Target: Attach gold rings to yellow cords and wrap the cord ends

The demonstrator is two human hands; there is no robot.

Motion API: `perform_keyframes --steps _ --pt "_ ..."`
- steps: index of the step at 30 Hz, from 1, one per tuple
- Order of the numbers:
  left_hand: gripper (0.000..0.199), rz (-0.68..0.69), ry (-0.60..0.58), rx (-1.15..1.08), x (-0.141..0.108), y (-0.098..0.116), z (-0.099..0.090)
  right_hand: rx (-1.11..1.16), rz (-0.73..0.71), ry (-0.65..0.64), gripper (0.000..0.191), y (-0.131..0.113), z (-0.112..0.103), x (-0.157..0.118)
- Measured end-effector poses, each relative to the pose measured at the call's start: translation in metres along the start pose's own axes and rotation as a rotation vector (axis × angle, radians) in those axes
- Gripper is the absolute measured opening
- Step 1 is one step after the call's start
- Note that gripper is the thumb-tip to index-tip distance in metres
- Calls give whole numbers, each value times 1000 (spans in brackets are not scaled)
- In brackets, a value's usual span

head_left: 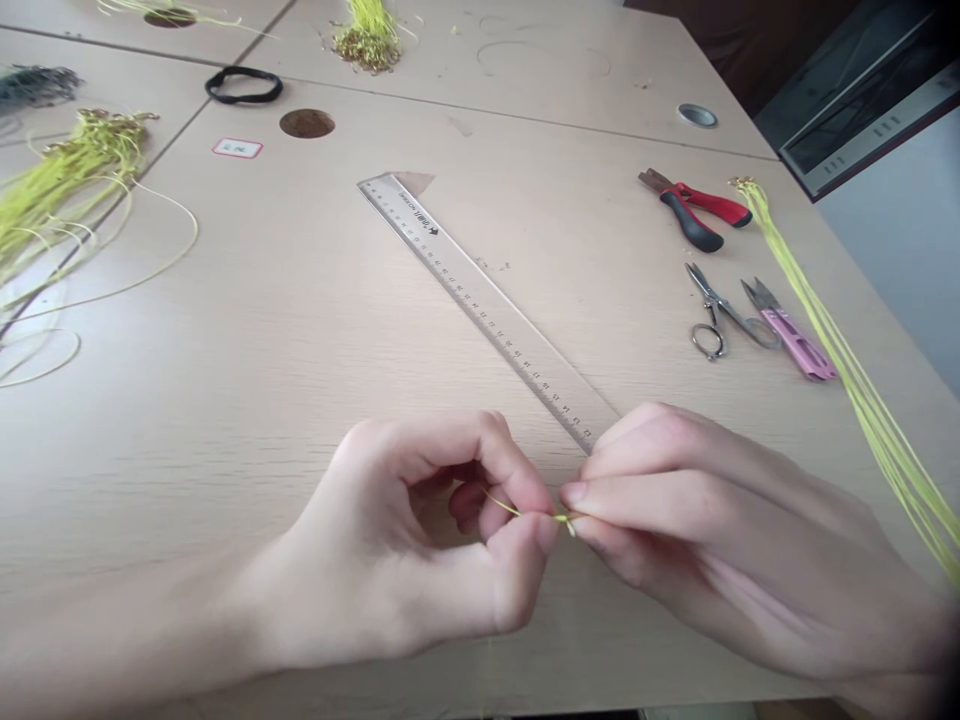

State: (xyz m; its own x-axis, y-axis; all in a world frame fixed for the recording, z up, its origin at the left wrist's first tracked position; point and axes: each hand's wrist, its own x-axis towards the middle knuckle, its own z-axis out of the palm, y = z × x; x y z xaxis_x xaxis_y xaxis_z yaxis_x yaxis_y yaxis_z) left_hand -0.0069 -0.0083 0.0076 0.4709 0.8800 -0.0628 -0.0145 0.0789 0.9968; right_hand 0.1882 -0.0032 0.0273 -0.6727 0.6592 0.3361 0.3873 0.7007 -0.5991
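Beyond the right hand (720, 540), pliers (694, 208) and scissors (731, 315)

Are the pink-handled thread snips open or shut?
Open: the pink-handled thread snips have their two blades spread apart in a V.

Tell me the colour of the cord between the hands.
The cord is yellow-green, best seen in the head view.

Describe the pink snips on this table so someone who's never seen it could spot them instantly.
On the light wooden table, look right of the long ruler to a small group of tools. The thread snips lie beside the looped scissors, next to the yellow-green cords; they alone have a pink handle.
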Motion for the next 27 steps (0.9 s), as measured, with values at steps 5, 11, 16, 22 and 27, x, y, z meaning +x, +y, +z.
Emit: perform_keyframes --steps 5,11,16,22,27 --pt "12 -29 -5 18 0 0 -1 -3 6 32 8 -1 2 1" --pt "13 -41 -27 -5 0 -1 -1 -16 5 31 9 -2 0 0" --pt "11 -59 -47 -2 -3 -2 -2 -28 6 39 9 -1 1 -1" --pt "12 -48 -44 -15 -2 -2 -2 -41 2 35 10 -2 2 1" --pt "11 -56 -47 -19 -1 -2 -1 -35 10 42 10 -1 3 1"
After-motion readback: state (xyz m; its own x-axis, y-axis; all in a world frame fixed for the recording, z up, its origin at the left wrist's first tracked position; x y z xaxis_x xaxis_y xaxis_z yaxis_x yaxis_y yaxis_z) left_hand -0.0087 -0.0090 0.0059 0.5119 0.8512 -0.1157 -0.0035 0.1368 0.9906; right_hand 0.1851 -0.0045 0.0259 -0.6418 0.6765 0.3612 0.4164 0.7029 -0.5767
